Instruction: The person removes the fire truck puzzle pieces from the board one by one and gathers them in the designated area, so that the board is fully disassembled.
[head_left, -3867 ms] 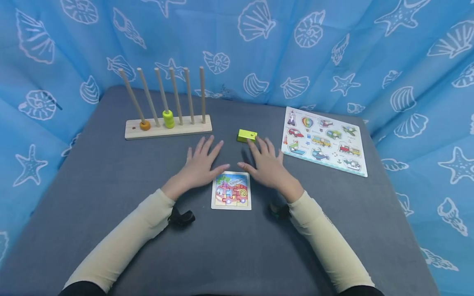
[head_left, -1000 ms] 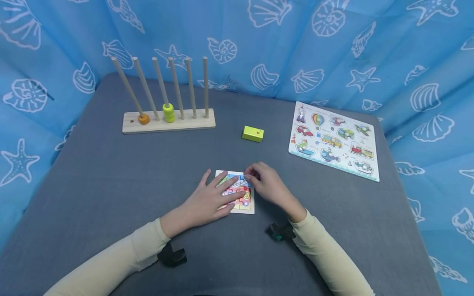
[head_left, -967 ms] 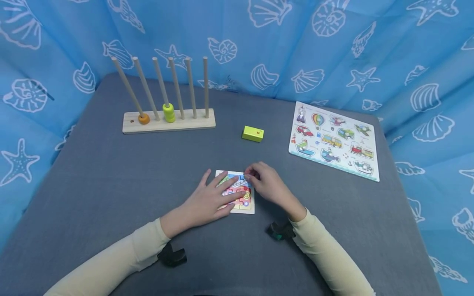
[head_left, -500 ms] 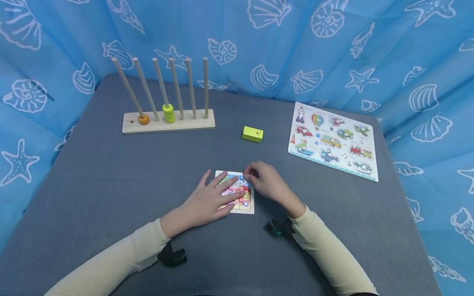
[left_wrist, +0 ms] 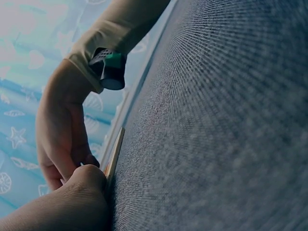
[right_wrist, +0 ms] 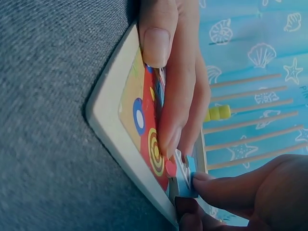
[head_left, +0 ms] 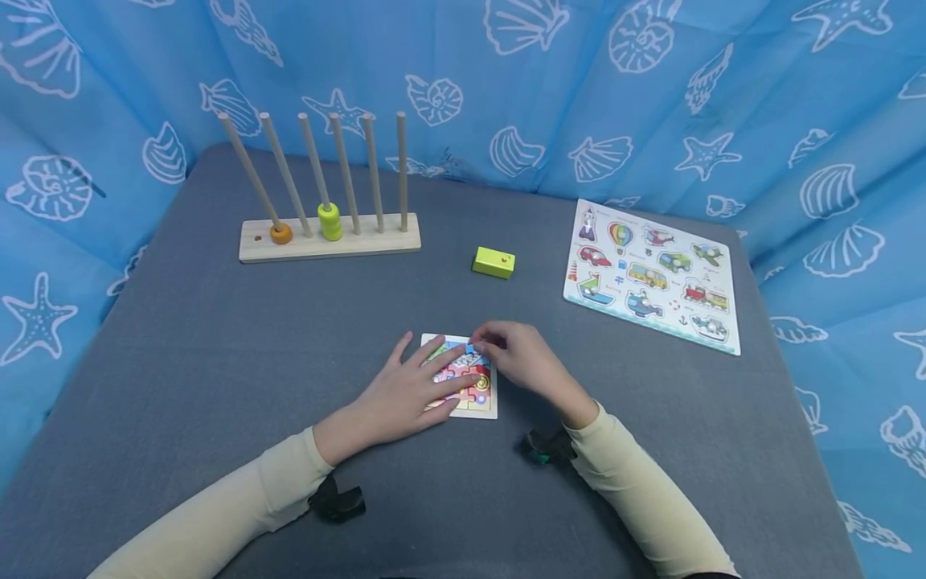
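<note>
A small jigsaw puzzle in a pale wooden frame [head_left: 473, 415] lies on the grey cloth in front of me. My left hand [head_left: 405, 394] rests across its left part with fingers spread, covering much of the picture. At the upper right corner, my right hand [head_left: 528, 359] pinches a blue puzzle piece [right_wrist: 184, 182] between thumb and fingertips. The right wrist view shows that piece tilted up out of the puzzle, near the yellow spiral [right_wrist: 155, 153]. Left fingertips [right_wrist: 156, 45] press on the pieces beside it.
A wooden peg stand [head_left: 329, 248] with an orange bead [head_left: 281, 234] and lime-green beads [head_left: 329, 222] stands at the back left. Behind the puzzle lies a yellow-green block [head_left: 494, 262]. A vehicle peg puzzle board [head_left: 651, 277] lies at the right. A blue curtain [head_left: 463, 72] closes off the back.
Both hands came from the open table onto the puzzle, the left flat across it. In the last half second the right hand shifted slightly left, and the blue piece now shows raised at its fingertips.
</note>
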`<state>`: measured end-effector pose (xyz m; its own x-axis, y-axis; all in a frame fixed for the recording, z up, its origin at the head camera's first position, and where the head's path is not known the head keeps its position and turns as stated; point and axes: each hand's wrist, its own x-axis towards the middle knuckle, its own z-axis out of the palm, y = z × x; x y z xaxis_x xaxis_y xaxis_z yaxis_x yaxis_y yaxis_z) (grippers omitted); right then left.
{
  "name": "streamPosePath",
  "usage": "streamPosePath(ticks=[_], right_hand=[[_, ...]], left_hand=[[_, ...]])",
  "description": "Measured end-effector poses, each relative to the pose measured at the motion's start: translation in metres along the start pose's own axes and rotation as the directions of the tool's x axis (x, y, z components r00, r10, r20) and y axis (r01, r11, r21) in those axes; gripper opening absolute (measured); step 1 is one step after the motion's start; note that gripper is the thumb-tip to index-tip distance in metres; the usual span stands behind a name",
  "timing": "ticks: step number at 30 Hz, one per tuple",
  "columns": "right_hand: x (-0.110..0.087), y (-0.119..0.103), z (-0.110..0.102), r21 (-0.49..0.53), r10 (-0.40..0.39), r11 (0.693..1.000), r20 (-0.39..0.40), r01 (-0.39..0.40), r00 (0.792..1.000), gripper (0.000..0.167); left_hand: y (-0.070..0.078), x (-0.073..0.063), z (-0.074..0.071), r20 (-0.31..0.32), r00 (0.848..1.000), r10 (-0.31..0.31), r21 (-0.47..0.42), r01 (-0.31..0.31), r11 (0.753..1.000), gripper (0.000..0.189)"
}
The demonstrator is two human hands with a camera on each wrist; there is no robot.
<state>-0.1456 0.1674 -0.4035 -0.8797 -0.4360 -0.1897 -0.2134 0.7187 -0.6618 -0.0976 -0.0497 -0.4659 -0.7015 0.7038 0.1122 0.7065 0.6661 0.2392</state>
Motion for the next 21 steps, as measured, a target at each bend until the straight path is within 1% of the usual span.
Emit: streamPosePath(ticks=[5,9,11,16,21], right_hand=[[-0.003,0.003,-0.006,-0.002,0.015,1.0,-0.023,-0.015,1.0,0.013],[-0.007,0.007,-0.019,-0.003,0.042,0.999,-0.057,-0.042,0.997,0.014],[-0.01,0.011,-0.026,0.0,0.067,0.998,-0.074,-0.067,0.995,0.014],[-0.019,0.034,-0.045,-0.002,0.127,0.992,-0.115,-0.128,0.985,0.014],[-0.032,0.063,-0.062,0.001,0.186,0.982,-0.155,-0.188,0.97,0.015]], left_hand=[[0.0,0.001,0.001,0.014,1.0,-0.01,0.003,0.01,1.0,0.047],[0.0,0.002,0.002,0.013,1.0,-0.021,0.004,0.021,1.0,0.046],[-0.001,0.002,0.002,0.023,0.999,-0.022,0.008,0.022,1.0,0.048],[-0.001,0.001,0.001,0.04,0.999,-0.019,-0.004,0.019,1.0,0.052],[-0.001,0.001,0.001,0.018,1.0,-0.019,-0.031,0.019,0.999,0.051]])
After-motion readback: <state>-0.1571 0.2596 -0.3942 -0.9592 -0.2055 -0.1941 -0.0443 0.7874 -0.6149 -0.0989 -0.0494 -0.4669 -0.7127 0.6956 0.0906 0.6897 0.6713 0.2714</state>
